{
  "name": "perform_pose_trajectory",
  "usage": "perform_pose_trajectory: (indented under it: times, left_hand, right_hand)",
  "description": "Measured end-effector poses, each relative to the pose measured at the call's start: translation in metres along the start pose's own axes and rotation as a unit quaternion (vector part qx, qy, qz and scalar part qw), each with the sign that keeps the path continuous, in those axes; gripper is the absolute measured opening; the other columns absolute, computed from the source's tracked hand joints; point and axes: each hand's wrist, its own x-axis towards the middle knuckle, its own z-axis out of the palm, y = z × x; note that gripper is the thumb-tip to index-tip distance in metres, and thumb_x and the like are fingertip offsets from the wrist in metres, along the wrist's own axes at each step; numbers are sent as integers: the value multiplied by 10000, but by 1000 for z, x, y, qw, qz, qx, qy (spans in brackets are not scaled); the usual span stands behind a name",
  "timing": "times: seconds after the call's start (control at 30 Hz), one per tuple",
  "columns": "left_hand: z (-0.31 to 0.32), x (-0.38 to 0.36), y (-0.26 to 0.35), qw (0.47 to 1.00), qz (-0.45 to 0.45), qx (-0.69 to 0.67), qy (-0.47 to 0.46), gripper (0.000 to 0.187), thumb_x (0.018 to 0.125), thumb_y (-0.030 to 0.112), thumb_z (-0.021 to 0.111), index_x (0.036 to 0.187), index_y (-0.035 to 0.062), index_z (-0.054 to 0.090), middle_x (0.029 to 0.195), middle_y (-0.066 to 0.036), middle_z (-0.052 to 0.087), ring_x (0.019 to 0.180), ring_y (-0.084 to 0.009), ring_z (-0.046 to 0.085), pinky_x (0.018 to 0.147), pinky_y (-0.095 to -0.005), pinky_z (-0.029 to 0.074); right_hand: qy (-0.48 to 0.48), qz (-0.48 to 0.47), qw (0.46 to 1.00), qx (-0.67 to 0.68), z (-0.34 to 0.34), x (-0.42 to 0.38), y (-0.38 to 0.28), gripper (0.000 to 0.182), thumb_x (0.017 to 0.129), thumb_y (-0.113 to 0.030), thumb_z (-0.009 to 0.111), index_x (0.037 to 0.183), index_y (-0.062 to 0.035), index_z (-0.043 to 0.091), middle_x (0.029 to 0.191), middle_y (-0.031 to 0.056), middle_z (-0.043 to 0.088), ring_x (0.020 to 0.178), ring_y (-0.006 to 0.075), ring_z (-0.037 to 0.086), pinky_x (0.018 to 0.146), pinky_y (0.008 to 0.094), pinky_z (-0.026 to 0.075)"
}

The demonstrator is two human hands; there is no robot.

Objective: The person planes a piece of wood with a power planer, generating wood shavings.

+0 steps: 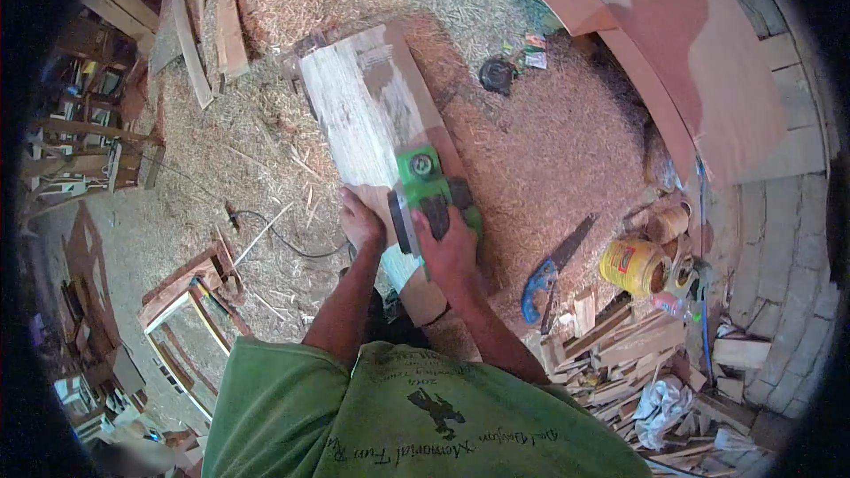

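A green electric planer [425,168] sits on a wide wooden board [351,97], whose face is pale and partly patchy brown. My right hand [449,252] is wrapped round the planer's dark rear handle. Just left of the tool, my left hand [363,221] grips the board's left edge, its fingertips partly hidden. The planer covers part of the board's right side. A black power cord [292,246] runs over the shavings left of my left hand.
Wood shavings cover the floor. On the right lie a handsaw [558,265], a yellow container [635,265] and scrap wood [620,345]. A dark round object [498,76] is beyond the board. A wooden frame [190,336] lies left; long planks [228,13] are upper left.
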Motion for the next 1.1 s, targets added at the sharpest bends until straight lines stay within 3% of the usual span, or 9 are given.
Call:
perform_pose_trajectory:
  times: [0.27, 0.4, 0.63, 0.73, 0.8, 0.93, 0.97, 1.0, 1.1]
  left_hand:
    - [-5, 3, 4, 997, -32, 69, -16, 878, 1035, 664, 252, 1337, -90, 586, 1262, -389, 606, 1200, -526, 583, 1003, -513, 442]
    - [1, 8, -10, 994, 40, 90, 53, 896, 1031, 669, 256, 1322, -113, 583, 1244, -407, 598, 1188, -533, 583, 998, -526, 433]
    - [-1, -4, 12, 995, 35, 77, 46, 843, 1060, 610, 245, 1186, -112, 661, 1081, -387, 662, 1092, -534, 629, 930, -537, 463]
    - [-9, 5, 7, 997, -32, 56, -49, 944, 1017, 716, 270, 1322, -125, 571, 1242, -355, 635, 1193, -481, 605, 992, -491, 449]
    - [-5, 2, 11, 997, 1, 75, 7, 861, 1048, 635, 254, 1173, -127, 637, 1100, -381, 647, 1096, -531, 618, 929, -534, 459]
    - [-5, 1, 5, 995, 37, 90, 1, 810, 1076, 576, 260, 1109, -126, 661, 1058, -408, 634, 1041, -558, 616, 893, -549, 466]
    - [-9, -8, 16, 996, 14, 85, -16, 896, 1038, 685, 246, 1428, -79, 506, 1356, -367, 565, 1283, -471, 553, 1063, -466, 427]
    - [-8, 1, 0, 997, 48, 45, -40, 902, 1032, 694, 261, 1463, -69, 475, 1424, -343, 527, 1338, -457, 515, 1112, -454, 393]
    - [4, 4, -12, 991, 118, 50, 47, 855, 1049, 649, 229, 1379, -62, 573, 1281, -364, 608, 1223, -524, 567, 1035, -516, 443]
  right_hand:
    - [-3, -94, 996, -2, 44, 108, -74, 530, 909, -473, 726, 1013, 43, 656, 878, 313, 683, 860, 512, 677, 732, 541, 537]
    - [33, -127, 991, -30, 73, 160, -106, 595, 899, -522, 713, 1027, 57, 666, 924, 334, 685, 897, 514, 679, 754, 554, 543]
    - [49, -179, 982, -27, 107, 256, -178, 711, 879, -614, 667, 975, 90, 692, 965, 356, 690, 925, 515, 691, 798, 556, 556]
    - [-5, -165, 986, -38, 107, 279, -210, 578, 900, -497, 698, 975, 76, 708, 966, 323, 705, 902, 482, 705, 793, 535, 568]
    - [33, -190, 981, -35, 115, 288, -216, 585, 897, -504, 699, 949, 79, 713, 941, 319, 706, 887, 486, 706, 794, 532, 571]
    - [6, -195, 980, -36, 112, 277, -188, 742, 875, -661, 646, 961, 72, 718, 971, 324, 708, 919, 477, 708, 804, 536, 559]
    - [-4, -191, 981, -35, 98, 257, -165, 719, 880, -646, 650, 984, 62, 716, 975, 312, 712, 921, 471, 709, 803, 527, 559]
    - [-14, -188, 982, -34, 80, 226, -142, 697, 885, -632, 654, 1008, 52, 714, 978, 300, 717, 923, 464, 710, 803, 519, 558]
    - [17, -229, 973, -7, 29, 132, -54, 549, 904, -515, 698, 1082, 5, 696, 989, 266, 725, 932, 450, 709, 801, 488, 556]
